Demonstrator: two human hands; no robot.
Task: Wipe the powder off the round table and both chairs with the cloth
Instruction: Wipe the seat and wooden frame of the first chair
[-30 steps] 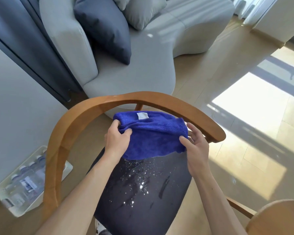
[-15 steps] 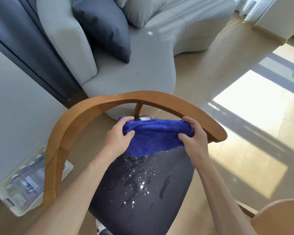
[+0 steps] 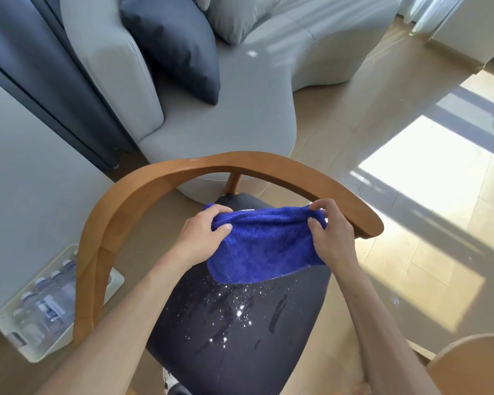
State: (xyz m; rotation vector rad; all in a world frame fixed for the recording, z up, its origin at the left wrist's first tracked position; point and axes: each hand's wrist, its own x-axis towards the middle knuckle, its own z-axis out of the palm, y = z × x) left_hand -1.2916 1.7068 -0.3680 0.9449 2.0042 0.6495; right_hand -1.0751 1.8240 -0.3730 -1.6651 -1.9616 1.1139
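Note:
A folded blue cloth (image 3: 264, 246) hangs over the back half of a chair's dark seat (image 3: 240, 337). My left hand (image 3: 203, 235) pinches its left top edge and my right hand (image 3: 330, 235) pinches its right top edge. White powder specks (image 3: 238, 306) and dark smears lie on the seat just below the cloth. The chair has a curved wooden back rail (image 3: 240, 163) arching around the seat. A rounded wooden edge (image 3: 474, 366) shows at the bottom right corner; I cannot tell whether it is the table or another chair.
A grey sofa (image 3: 226, 109) with a dark cushion (image 3: 174, 44) stands just behind the chair. A white tray of water bottles (image 3: 46, 306) sits on the floor at the left by the wall. Sunlit wooden floor (image 3: 425, 181) spreads to the right.
Both hands have drawn the cloth towards me and unfolded it lower over the seat. The white label at its top edge is now almost hidden.

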